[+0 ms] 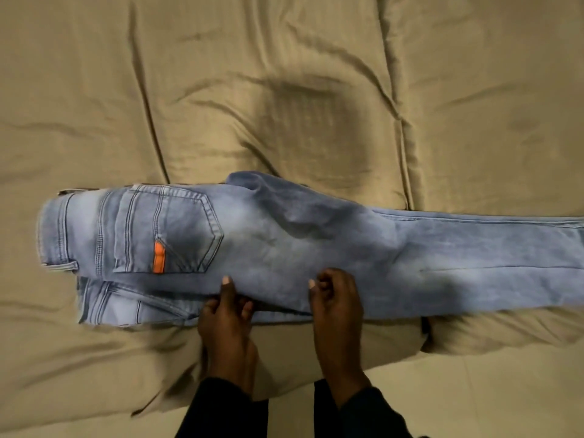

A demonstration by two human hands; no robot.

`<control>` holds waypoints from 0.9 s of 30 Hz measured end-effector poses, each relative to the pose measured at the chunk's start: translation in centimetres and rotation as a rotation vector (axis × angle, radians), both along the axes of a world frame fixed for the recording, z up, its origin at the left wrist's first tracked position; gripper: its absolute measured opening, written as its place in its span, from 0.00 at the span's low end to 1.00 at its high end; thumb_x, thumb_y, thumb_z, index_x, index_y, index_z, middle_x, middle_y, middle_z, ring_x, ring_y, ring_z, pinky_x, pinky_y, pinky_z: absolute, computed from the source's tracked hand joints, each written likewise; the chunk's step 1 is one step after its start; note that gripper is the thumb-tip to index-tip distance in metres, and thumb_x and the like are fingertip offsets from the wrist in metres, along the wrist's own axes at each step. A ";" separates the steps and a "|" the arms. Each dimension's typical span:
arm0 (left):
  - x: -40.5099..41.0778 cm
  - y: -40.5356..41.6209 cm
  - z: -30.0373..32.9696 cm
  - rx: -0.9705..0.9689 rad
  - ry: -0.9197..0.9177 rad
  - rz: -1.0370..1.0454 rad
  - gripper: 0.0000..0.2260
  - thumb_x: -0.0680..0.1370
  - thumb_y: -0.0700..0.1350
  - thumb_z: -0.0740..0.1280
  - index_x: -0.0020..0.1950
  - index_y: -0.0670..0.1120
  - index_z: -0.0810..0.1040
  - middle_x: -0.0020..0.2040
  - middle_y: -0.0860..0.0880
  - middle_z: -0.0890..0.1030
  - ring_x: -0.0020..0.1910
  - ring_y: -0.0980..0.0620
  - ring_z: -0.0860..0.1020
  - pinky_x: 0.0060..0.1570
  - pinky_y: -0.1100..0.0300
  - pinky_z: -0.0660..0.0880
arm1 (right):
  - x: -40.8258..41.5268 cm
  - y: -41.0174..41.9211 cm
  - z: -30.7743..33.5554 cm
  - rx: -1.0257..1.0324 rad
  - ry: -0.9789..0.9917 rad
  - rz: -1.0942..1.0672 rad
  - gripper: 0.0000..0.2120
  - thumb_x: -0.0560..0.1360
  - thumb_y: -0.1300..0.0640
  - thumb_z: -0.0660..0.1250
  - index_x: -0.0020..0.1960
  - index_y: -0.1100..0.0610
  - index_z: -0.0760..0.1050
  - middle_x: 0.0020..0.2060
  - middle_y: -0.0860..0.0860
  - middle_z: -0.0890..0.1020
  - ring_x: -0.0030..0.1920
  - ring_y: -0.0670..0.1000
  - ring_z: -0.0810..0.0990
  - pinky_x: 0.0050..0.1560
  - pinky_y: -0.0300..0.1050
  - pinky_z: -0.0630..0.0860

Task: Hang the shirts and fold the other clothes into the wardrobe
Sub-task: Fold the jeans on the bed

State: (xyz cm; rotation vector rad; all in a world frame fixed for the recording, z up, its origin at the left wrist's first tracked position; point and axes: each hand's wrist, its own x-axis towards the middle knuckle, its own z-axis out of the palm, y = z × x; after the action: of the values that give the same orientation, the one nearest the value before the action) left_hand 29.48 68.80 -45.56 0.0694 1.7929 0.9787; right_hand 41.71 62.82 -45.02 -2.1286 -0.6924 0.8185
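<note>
On the bed (284,90), jeans (284,241) lie crosswise, waist left, legs right.
Left hand (226,314) and right hand (335,308) both pinch the near edge.

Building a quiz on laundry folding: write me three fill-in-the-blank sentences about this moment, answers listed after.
1. The jeans lie across a tan ____.
2. The tab on the back pocket is ____.
3. The left hand and right hand both pinch the jeans' ____ edge.
Answers: bedspread; orange; near
</note>
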 end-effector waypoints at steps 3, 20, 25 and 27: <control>-0.6 0.4 0.1 0.062 0.014 0.009 0.12 0.80 0.49 0.67 0.58 0.43 0.77 0.49 0.43 0.82 0.40 0.50 0.81 0.34 0.58 0.78 | -1.8 1.2 -0.7 -0.008 0.064 0.285 0.10 0.78 0.51 0.67 0.58 0.53 0.75 0.54 0.46 0.75 0.53 0.47 0.77 0.52 0.47 0.78; -10.9 1.6 0.9 0.087 -0.157 0.358 0.10 0.84 0.41 0.55 0.59 0.47 0.75 0.49 0.47 0.80 0.48 0.54 0.80 0.48 0.62 0.75 | -11.7 8.5 1.9 0.264 -0.669 0.999 0.28 0.72 0.59 0.70 0.71 0.56 0.68 0.67 0.57 0.68 0.63 0.57 0.69 0.61 0.50 0.73; -14.8 2.1 -0.8 -0.119 0.068 0.223 0.09 0.78 0.51 0.68 0.48 0.47 0.81 0.39 0.46 0.83 0.35 0.50 0.81 0.40 0.55 0.79 | -17.2 10.9 1.7 0.258 -0.603 1.151 0.16 0.75 0.53 0.63 0.62 0.57 0.75 0.57 0.56 0.76 0.56 0.57 0.73 0.53 0.49 0.73; -16.1 2.9 -0.7 -0.095 0.103 0.180 0.16 0.76 0.54 0.72 0.53 0.42 0.82 0.43 0.42 0.83 0.34 0.48 0.80 0.34 0.57 0.78 | -19.0 12.2 1.3 0.216 -0.614 1.155 0.19 0.76 0.52 0.63 0.63 0.59 0.73 0.57 0.58 0.76 0.56 0.58 0.73 0.53 0.51 0.73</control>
State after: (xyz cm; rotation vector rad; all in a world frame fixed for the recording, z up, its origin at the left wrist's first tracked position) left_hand 13.40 71.74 -46.30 -0.1042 1.9632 1.0303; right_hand 22.67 75.01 -43.68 -1.6388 -2.3147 0.5421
